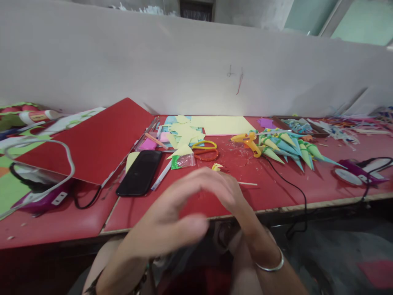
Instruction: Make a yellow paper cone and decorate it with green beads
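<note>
My left hand point(184, 200) is raised over the table's front edge, smeared a little by motion. Its fingers arch forward together, and the thumb stands well apart from them. Behind its fingertips is my right hand point(235, 192), with a silver bangle on the wrist; its fingers are mostly hidden. A small crumpled piece of yellow paper point(217, 167) shows just beyond the hands. To the right of my right hand a thin pale stick point(248, 184) pokes out. Whether either is held, I cannot tell.
On the red table point(196, 209) are a black phone point(139, 174), scissors point(206, 150), yellow paper pieces point(184, 133) and a small plastic packet point(183, 161). To the right lie a yellow glue gun point(250, 141), its cord hanging over the edge, and green-blue paper cones point(287, 147).
</note>
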The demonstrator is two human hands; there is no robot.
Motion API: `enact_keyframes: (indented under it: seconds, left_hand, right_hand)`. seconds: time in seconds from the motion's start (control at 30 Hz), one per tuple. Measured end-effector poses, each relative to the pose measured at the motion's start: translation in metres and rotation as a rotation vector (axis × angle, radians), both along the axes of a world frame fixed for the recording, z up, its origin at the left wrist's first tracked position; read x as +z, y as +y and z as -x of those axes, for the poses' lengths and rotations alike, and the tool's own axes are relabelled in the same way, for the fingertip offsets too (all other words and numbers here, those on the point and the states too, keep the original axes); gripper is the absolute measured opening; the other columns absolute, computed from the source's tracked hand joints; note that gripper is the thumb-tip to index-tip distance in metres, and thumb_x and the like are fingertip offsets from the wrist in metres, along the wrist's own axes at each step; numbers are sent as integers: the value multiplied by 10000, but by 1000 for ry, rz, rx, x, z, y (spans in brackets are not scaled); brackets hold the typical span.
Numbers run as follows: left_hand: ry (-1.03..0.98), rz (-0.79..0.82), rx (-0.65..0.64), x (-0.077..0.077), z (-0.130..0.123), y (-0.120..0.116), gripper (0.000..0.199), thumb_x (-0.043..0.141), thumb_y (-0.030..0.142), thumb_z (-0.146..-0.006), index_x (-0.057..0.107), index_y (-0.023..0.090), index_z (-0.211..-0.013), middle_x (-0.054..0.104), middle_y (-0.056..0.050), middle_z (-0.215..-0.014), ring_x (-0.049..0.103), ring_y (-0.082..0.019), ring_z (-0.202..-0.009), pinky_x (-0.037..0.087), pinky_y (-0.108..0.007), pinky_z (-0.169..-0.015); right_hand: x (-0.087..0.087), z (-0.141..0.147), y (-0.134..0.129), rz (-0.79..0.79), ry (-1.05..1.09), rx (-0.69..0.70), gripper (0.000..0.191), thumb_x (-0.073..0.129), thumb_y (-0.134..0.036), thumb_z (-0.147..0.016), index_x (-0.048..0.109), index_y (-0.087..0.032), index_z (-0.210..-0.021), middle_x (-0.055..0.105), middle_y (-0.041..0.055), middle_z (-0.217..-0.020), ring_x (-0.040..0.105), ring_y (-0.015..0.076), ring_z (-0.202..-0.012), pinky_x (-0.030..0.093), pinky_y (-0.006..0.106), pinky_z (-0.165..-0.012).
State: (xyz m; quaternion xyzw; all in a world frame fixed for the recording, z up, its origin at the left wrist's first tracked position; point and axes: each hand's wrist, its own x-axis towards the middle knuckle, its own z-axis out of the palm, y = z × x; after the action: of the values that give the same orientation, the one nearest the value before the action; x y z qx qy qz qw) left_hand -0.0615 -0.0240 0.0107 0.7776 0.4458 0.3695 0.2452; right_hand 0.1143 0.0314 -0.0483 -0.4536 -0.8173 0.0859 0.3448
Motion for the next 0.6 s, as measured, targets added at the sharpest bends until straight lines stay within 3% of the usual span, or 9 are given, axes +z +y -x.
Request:
enact_keyframes:
  seconds: [0.07, 0.17, 0.33, 0.47, 0.6]
  left_hand:
    - [46, -17, -85, 6, -12, 25, 210, 491, 336, -825, 584, 218, -972, 619, -46, -1015, 561, -212, -968, 456, -371, -856]
    - [135, 10, 1, -9, -13, 45, 252, 491, 305, -820, 532, 188, -1040, 594, -67, -1087, 524, -207, -1043, 411, -369, -912]
    - [15, 157, -2, -34, -3, 51, 220, 446, 339, -840, 541, 186, -967, 640, -38, -959, 585, -178, -904, 457, -293, -808]
    - [-145, 280, -8, -36, -2, 52, 211, 440, 354, -838, 546, 179, -888, 634, 4, -770, 592, -140, -690, 474, -245, -659]
    - [-187, 274, 52, -33, 0, 52, 202, 483, 351, -806, 571, 180, -868, 603, 25, -684, 569, -124, -606, 457, -229, -613]
  right_hand:
    - [2, -2, 1, -22, -13, 17, 210, 467, -205, -867, 661, -171, -941, 672, 60, -764, 614, 173, -721, 458, 256, -654]
    - [4, -4, 1, -58, 3, 49, 250, 431, -176, -880, 635, -126, -1017, 676, 96, -851, 613, 188, -797, 475, 283, -721]
    - [3, -3, 1, -49, -6, 72, 265, 443, -174, -871, 610, -139, -1074, 676, 90, -897, 606, 194, -823, 487, 307, -739]
    - [4, 2, -1, -15, -73, 79, 293, 447, -169, -859, 585, -157, -1118, 673, 88, -922, 608, 199, -831, 495, 317, -729]
    - [3, 5, -3, 28, -80, 70, 373, 488, -224, -843, 510, -156, -1208, 652, 100, -1022, 597, 209, -908, 493, 332, -769]
